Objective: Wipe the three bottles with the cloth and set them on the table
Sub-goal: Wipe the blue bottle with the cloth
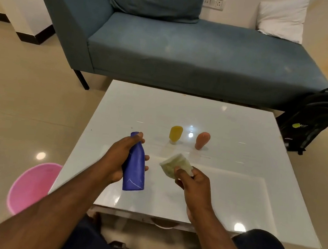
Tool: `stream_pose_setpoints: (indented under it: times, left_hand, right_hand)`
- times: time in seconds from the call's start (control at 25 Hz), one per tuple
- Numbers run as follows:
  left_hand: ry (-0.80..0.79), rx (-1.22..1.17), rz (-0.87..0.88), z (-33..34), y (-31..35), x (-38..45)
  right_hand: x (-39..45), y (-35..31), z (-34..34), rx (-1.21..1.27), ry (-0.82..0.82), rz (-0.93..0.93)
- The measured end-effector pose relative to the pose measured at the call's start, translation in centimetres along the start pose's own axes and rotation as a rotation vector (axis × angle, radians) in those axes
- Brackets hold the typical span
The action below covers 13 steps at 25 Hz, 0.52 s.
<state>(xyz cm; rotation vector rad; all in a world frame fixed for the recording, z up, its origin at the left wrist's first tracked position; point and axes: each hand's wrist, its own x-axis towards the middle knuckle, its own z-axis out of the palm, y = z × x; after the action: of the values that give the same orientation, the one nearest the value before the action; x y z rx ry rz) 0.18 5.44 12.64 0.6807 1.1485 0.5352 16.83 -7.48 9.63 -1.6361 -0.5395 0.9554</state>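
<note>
Nearest the camera, the person's knees in dark trousers sit at the near edge of the table [231,122], both forearms reaching forward over it.

Left hand [121,156]: fingers and thumb wrapped round the blue bottle [135,168], which is held above the table surface, neck tilted away toward 12 o'clock and base toward the camera. Judgement: this grip leaves the bottle's right flank bare and turned toward the cloth, which suits a wiping pass.

Right hand [191,179]: thumb and fingers pinching a bunched pale yellow-green cloth [174,164], held clear of the table. The cloth lies at 3 o'clock of the blue bottle, near it but not touching. Judgement: wiping of this bottle is about to start or is paused; contact is not made at this moment.

Blue bottle, appearance: matte, opaque, slim neck widening to a flat base, faint light streaks near the bottom. Whether it is capped cannot be told; the fingers cover the top.

Beyond the hands, at 12 to 1 o'clock, a yellow bottle [175,134] and an orange bottle [202,140] rest on the table, well apart from each other, each with its narrow end down. Judgement: these two are already placed; the blue one remains.

Further out: a pink basin [31,186] on the floor at 9 o'clock, a blue sofa [188,50] at 12 o'clock, a black backpack [312,120] at 2 o'clock.
</note>
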Motion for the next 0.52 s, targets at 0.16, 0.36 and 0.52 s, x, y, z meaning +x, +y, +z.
stream_pose_setpoints:
  times: [0.16,0.36,0.52]
  left_hand:
    - [-0.049,-0.123,-0.069,0.4,-2.0,-3.8]
    - [-0.171,-0.269,-0.115,0.5,-4.4,-7.5]
    - [-0.242,-0.346,-0.129,1.2,-6.6,-9.2]
  right_hand:
    - [-3.4,-0.7,0.7,-0.070,0.077,-0.105]
    - [-6.6,-1.9,-0.3,-0.228,0.113,-0.322]
    - [-8.1,-2.5,-0.8,-0.455,0.077,-0.660]
